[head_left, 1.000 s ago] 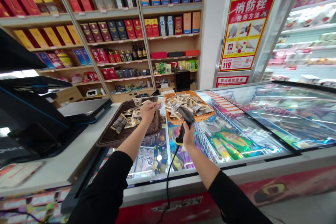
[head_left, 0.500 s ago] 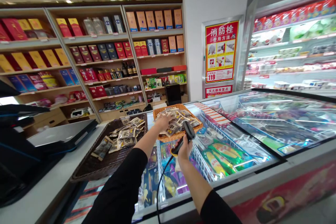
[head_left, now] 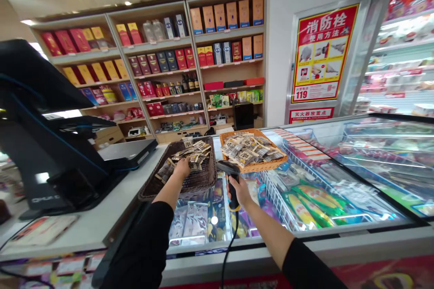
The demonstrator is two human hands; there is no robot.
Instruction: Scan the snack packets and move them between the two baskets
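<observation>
In my right hand (head_left: 240,189) is a black handheld barcode scanner (head_left: 232,185), its head tipped up and to the left, a cable hanging from the grip. My left hand (head_left: 183,168) reaches over the dark brown wicker basket (head_left: 207,179), its fingers closed on a small snack packet (head_left: 195,159); the fingertips are partly hidden. More clear-and-tan packets (head_left: 165,170) lie loose in that basket. To the right, an orange wicker basket (head_left: 267,165) holds a heap of the same kind of packets (head_left: 249,146). Neither hand touches the orange basket.
Both baskets rest on a glass-topped chest freezer (head_left: 339,171) full of packaged goods. At left, a black checkout terminal (head_left: 57,144) and a flat scale (head_left: 130,151) stand on the counter (head_left: 111,207). Behind are shelves of boxes (head_left: 162,61) and a black chair (head_left: 243,115).
My left hand has moved from the orange basket across to the brown basket. The scanner in my right hand has turned from pointing right to pointing left. The view has swung left.
</observation>
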